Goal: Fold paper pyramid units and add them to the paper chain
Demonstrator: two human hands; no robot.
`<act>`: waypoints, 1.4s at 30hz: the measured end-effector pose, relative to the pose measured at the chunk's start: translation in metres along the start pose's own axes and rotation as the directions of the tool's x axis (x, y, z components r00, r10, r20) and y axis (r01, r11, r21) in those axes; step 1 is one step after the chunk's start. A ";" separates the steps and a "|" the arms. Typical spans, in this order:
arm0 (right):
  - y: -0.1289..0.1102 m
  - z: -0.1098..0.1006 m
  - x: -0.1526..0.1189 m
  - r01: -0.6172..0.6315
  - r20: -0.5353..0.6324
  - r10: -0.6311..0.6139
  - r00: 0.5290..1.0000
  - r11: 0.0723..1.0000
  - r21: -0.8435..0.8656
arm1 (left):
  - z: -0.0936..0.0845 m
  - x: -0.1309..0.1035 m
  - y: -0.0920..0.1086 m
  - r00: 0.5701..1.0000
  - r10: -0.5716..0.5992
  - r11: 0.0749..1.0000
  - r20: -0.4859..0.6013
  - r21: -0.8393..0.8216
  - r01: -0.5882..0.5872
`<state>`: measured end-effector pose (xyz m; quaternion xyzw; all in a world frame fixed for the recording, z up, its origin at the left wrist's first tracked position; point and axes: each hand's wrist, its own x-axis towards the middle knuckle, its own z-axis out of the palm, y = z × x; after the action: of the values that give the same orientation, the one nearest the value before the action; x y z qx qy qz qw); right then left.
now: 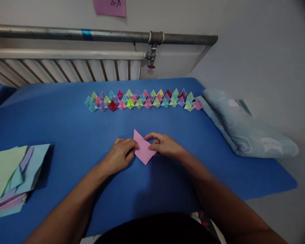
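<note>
A piece of pink folded paper (pixel 145 153), roughly kite-shaped with one point directed away from me, is between my hands over the blue surface (pixel 112 203). My left hand (pixel 121 153) pinches its left edge, thumb and forefinger together. On the right side, my right hand (pixel 163 144) grips the paper's corner between thumb and fingers. Beyond my hands stand rows of small folded paper boats (pixel 139 104) in many colours, set close together.
At the left lies a stack of coloured paper sheets (pixel 6 169). A folded pale blue blanket (pixel 244 125) rests at the right edge. Behind the surface are a white radiator (pixel 109 69), a metal pipe (pixel 117 36) and a red-handled valve (pixel 151 66). A pink note (pixel 110 7) is on the wall.
</note>
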<state>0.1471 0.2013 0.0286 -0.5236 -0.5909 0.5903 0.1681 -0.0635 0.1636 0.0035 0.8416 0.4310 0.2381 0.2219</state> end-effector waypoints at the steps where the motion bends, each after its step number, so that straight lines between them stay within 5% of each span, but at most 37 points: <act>1: 0.000 -0.001 0.000 -0.006 -0.016 0.006 1.000 1.000 0.016 | 0.000 -0.001 0.002 1.000 0.015 1.000 0.009 0.019 -0.015; 10: -0.002 -0.010 0.000 -0.064 -0.051 0.061 0.997 0.996 -0.062 | 0.011 -0.001 0.015 0.994 0.093 0.954 -0.051 0.290 -0.074; 15: 0.000 -0.024 -0.009 0.149 -0.171 -0.214 0.962 0.932 -0.332 | 0.014 0.000 0.015 0.990 0.116 0.938 -0.083 0.336 -0.082; 19: 0.000 -0.030 -0.018 0.354 0.131 -0.334 0.934 0.802 -0.481 | 0.015 0.000 0.016 0.987 0.128 0.930 -0.093 0.357 -0.087; 23: 0.011 -0.025 -0.016 0.434 0.218 -0.384 0.897 0.675 -0.597 | 0.015 0.000 0.018 0.987 0.131 0.924 -0.097 0.372 -0.086; 36: 0.036 -0.020 -0.015 0.463 0.068 -0.538 0.840 0.647 -0.606 | 0.018 -0.002 0.019 0.988 0.099 0.923 -0.116 0.383 -0.048; 42: 0.034 -0.019 -0.013 0.451 0.041 -0.539 0.841 0.658 -0.603 | 0.019 -0.001 0.015 0.992 -0.039 0.961 -0.121 0.268 0.070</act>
<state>0.1819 0.1924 0.0085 -0.4083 -0.8507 0.2693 0.1926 -0.0435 0.1513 -0.0025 0.8369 0.4945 0.2182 0.0860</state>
